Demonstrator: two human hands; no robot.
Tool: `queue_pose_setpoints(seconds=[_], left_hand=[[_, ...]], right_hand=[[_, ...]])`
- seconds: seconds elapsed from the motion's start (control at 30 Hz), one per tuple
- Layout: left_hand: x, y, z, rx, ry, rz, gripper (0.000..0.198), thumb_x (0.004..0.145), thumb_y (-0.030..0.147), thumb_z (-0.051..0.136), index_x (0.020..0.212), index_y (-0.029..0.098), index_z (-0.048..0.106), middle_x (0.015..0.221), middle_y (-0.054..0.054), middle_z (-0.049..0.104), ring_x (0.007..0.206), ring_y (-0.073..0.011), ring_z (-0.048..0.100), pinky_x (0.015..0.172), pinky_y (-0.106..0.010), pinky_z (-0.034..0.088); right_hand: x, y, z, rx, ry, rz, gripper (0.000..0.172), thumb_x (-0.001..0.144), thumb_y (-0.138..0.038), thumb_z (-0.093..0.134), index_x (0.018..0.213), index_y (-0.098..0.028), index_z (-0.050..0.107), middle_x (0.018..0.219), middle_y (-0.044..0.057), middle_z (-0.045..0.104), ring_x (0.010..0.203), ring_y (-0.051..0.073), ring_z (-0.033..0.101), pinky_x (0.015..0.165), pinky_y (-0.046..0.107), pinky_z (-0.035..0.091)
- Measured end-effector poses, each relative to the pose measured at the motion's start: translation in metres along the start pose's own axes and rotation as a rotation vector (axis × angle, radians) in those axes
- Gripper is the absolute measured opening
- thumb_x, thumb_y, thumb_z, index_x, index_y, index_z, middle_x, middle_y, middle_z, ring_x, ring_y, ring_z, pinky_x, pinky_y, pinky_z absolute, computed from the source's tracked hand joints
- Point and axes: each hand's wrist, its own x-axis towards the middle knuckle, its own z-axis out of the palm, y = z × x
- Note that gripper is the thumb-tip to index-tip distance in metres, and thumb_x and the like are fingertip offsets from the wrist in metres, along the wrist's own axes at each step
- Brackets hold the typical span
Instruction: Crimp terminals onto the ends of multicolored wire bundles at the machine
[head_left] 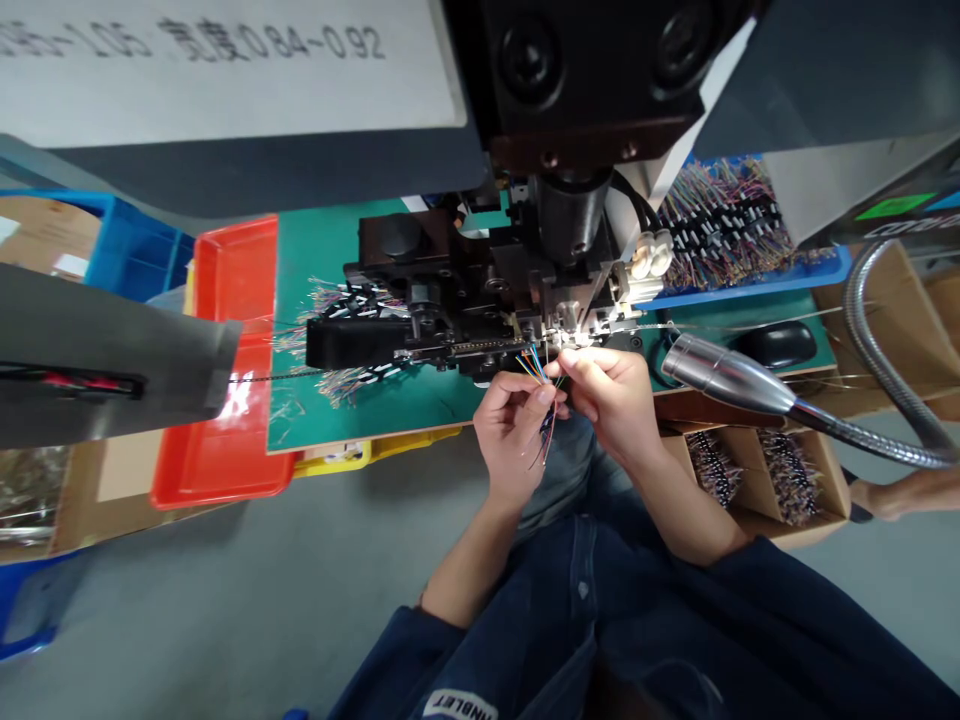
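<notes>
Nearest of all are the person's dark blue sleeves (675,620), which reach up toward the black crimping machine (465,300). Just in front of the machine, the left hand (516,425) is closed around a bunch of thin coloured wires (537,366). Thumb and fingers pinch the bunch, and some loose tails hang down below the fist. The right hand (611,395) is right beside it, also closed, with its fingertips pinching the wire ends. Those ends fan out and almost touch the front of the machine, where a row of tiny metal pieces sits. The wires look very light, soft and bendy, so they would flop if held far back. The best place to hold them seems to be close to the ends, with a gentle pinch, because the thin tips could bend or snap. To the right of the machine, a shiny lamp (716,373) on a bendy neck points at the hands. Below the lamp is a cardboard box (746,475) with more wire bunches in it. The machine stands on a green mat (337,410). An orange tray (225,440) lies left of the machine, at the edge of the mat. Behind the machine, on the right, a blue tray (750,283) is full of wire bunches. Above the machine, farthest away, is a grey sign (225,60) with printed numbers.
</notes>
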Motion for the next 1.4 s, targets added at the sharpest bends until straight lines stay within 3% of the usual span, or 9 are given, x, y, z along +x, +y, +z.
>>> queue_pose_setpoints(seconds=[0.3, 0.53, 0.7, 0.9, 1.4], left_hand=[[0.0, -0.001, 0.0, -0.02, 0.002, 0.003, 0.019, 0.097, 0.034, 0.089, 0.095, 0.022, 0.075, 0.09, 0.0, 0.079, 0.069, -0.0108, 0.073, 0.065, -0.024, 0.062], [-0.002, -0.004, -0.003, -0.018, -0.066, -0.037, 0.018, 0.099, 0.034, 0.088, 0.096, 0.022, 0.074, 0.08, 0.001, 0.076, 0.067, -0.0128, 0.073, 0.065, -0.025, 0.062], [-0.001, -0.004, -0.002, -0.036, -0.037, -0.02, 0.019, 0.099, 0.031, 0.088, 0.093, 0.022, 0.072, 0.085, 0.001, 0.079, 0.066, -0.0117, 0.074, 0.063, -0.024, 0.063], [0.0, -0.001, 0.002, -0.022, -0.001, -0.043, 0.019, 0.098, 0.034, 0.089, 0.093, 0.022, 0.074, 0.089, 0.0, 0.081, 0.066, -0.0103, 0.073, 0.06, -0.022, 0.062], [-0.002, -0.002, 0.001, 0.004, -0.04, -0.077, 0.024, 0.098, 0.039, 0.087, 0.092, 0.021, 0.073, 0.076, 0.001, 0.074, 0.064, -0.0121, 0.07, 0.063, -0.025, 0.06]], right_hand=[[0.0, -0.003, 0.0, -0.008, -0.033, -0.029, 0.035, 0.101, -0.051, 0.08, 0.083, -0.022, 0.088, 0.047, -0.007, 0.05, 0.042, 0.008, 0.04, 0.047, 0.024, 0.041], [-0.002, -0.007, 0.0, -0.101, -0.044, -0.053, 0.029, 0.096, -0.048, 0.083, 0.085, -0.021, 0.087, 0.048, -0.007, 0.053, 0.041, 0.008, 0.042, 0.045, 0.024, 0.043], [-0.001, 0.001, -0.001, -0.022, -0.019, -0.006, 0.034, 0.098, -0.053, 0.082, 0.085, -0.021, 0.087, 0.046, -0.008, 0.047, 0.04, 0.007, 0.037, 0.043, 0.024, 0.039], [0.0, 0.001, -0.001, -0.043, 0.004, 0.021, 0.04, 0.098, -0.057, 0.081, 0.082, -0.021, 0.086, 0.045, -0.007, 0.045, 0.042, 0.009, 0.04, 0.046, 0.025, 0.041], [-0.003, -0.009, -0.001, -0.139, -0.028, -0.042, 0.033, 0.095, -0.054, 0.085, 0.087, -0.022, 0.087, 0.047, -0.006, 0.054, 0.04, 0.009, 0.041, 0.043, 0.026, 0.043]])
